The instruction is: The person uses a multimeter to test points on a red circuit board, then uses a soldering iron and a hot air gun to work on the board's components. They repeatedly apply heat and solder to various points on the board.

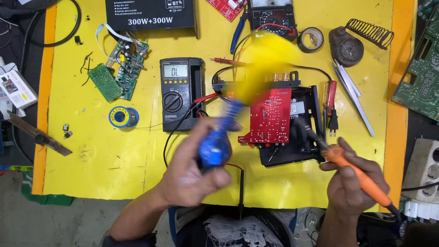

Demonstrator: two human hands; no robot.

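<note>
Closest to me, my left hand (190, 176) is wrapped tight around a blue and yellow solder sucker (228, 128). It is blurry, so I cannot see its tip well. Its long shape points up and to the right, away from me, toward the red circuit board (270, 116).

My right hand (354, 176) grips an orange soldering iron (352, 169). Its long shape slants up and to the left, and the dark tip sits near the right side of the red board. So the board lies up and between both hands. My right hand's tool is the nearer one to it. The red board rests tilted on a black box (292, 151).

Farther off, on the yellow mat (114, 160), I count two meters: a black digital meter (179, 91) just left of the board, and a dial meter (274, 18) at the far edge. There is one blue solder spool (122, 116) and two small green boards (120, 75) to the left. On the right I see one red screwdriver (330, 96), one pair of tweezers (354, 98), one tape roll (311, 39) and one iron stand with a spring (359, 39).
</note>
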